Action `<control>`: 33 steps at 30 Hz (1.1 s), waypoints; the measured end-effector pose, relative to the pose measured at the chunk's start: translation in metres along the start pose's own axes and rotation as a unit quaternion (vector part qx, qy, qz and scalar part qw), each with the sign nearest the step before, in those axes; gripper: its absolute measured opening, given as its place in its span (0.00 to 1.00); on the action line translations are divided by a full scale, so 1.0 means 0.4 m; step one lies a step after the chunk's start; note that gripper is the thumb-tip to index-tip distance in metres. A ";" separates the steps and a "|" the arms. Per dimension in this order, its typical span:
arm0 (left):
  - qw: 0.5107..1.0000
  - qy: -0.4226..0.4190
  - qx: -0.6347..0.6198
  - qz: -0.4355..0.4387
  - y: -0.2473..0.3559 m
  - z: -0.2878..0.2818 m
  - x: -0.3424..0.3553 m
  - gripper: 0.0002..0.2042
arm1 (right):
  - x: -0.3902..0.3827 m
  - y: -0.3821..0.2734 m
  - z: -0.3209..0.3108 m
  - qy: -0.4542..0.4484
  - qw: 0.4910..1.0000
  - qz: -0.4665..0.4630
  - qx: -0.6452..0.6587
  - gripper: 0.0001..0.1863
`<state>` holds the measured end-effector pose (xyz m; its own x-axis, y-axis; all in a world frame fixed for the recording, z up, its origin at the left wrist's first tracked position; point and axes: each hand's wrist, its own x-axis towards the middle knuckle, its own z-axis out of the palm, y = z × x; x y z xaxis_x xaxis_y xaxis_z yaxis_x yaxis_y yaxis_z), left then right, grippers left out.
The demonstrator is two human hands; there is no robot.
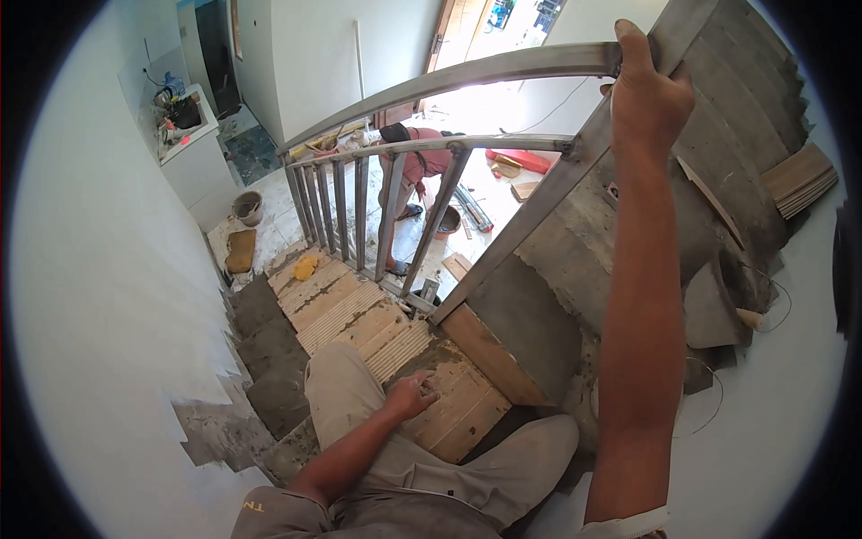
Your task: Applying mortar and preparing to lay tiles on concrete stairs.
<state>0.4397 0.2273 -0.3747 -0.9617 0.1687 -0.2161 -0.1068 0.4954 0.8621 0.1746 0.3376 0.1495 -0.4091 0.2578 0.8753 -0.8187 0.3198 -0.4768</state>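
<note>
High on the right, my right hand (pixel 651 94) is closed around the upright post (pixel 588 162) of a grey metal stair railing (pixel 449 74). Its thumb lies over the post beside the curved handrail. Low in the middle, my left hand (pixel 411 396) hangs beside my bent knee, just over a tan wood-look tile step (pixel 467 400). Its fingers are loosely curled and somewhat apart, with nothing visible in them. Grey mortar smears cover parts of the tiled steps. A wooden board (pixel 494 355) stands on edge under the railing post.
Bare cement steps (pixel 278 395) run down on the left; others rise on the right with stacked tile strips (pixel 799 180). A yellow sponge (pixel 305 267) lies on a lower step. Downstairs a person (pixel 422 166) bends near a bucket (pixel 447 221). Another bucket (pixel 248 207) stands left.
</note>
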 end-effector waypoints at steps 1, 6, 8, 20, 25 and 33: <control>1.000 -0.007 0.001 -0.002 0.004 0.000 -0.001 0.32 | -0.001 -0.003 0.000 0.005 1.000 0.014 -0.003 0.26; 0.998 0.016 -0.058 0.001 0.077 -0.047 0.038 0.31 | -0.011 -0.030 0.006 0.004 0.998 0.048 0.048 0.24; 0.995 0.061 -0.073 0.034 0.142 -0.100 0.099 0.31 | -0.013 -0.041 0.007 0.021 0.994 0.099 0.033 0.22; 0.978 0.107 0.093 0.152 0.430 -0.403 0.459 0.36 | -0.020 -0.057 0.016 0.008 0.997 0.064 0.031 0.23; 0.987 0.079 0.051 0.130 0.381 -0.377 0.433 0.35 | -0.020 -0.041 0.010 0.008 0.997 0.059 0.058 0.23; 0.986 0.099 0.010 0.132 0.354 -0.355 0.437 0.35 | -0.014 -0.049 0.011 0.020 0.998 0.062 0.003 0.26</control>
<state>0.2204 0.2059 -0.2252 -0.9861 0.1245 0.1099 0.1564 0.4744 0.8663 0.1911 0.3258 0.1544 -0.4906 0.3311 0.8060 -0.7657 0.2778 -0.5801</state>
